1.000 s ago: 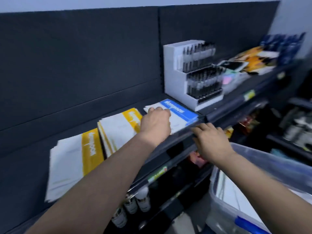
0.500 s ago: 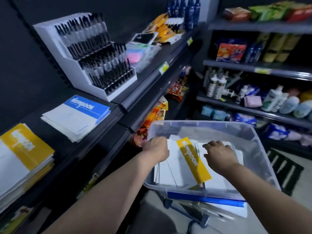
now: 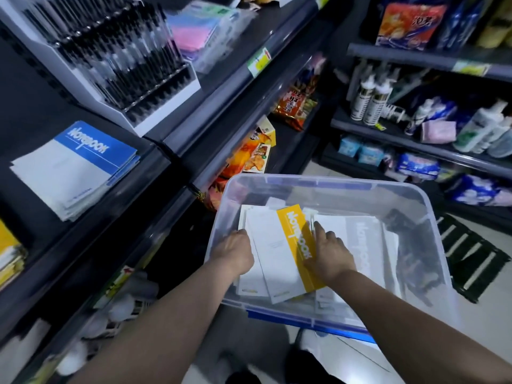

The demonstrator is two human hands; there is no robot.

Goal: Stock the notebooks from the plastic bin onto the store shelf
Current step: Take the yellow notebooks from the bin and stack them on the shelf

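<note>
A clear plastic bin (image 3: 432,217) stands low in front of me with several notebooks inside. On top lies a white notebook with a yellow band (image 3: 279,256). My left hand (image 3: 235,252) grips its left edge, fingers curled under. My right hand (image 3: 331,252) holds its right edge over the yellow band. A grey-banded notebook (image 3: 365,239) lies to the right in the bin. On the dark store shelf (image 3: 155,167) at left sits a stack of blue-banded notebooks (image 3: 74,167), and a yellow-banded stack (image 3: 9,253) shows at the far left edge.
A white pen display (image 3: 116,65) stands on the shelf behind the blue stack. Snack packets (image 3: 255,156) fill the lower shelf near the bin. Bottles and packs (image 3: 371,98) line the right-hand shelves. A dark floor mat (image 3: 468,253) lies to the right.
Both hands left the shelf, where the blue notebook stack now lies, and dropped into the bin. They now hold the yellow-banded notebook by its two sides. The view has swung down and right.
</note>
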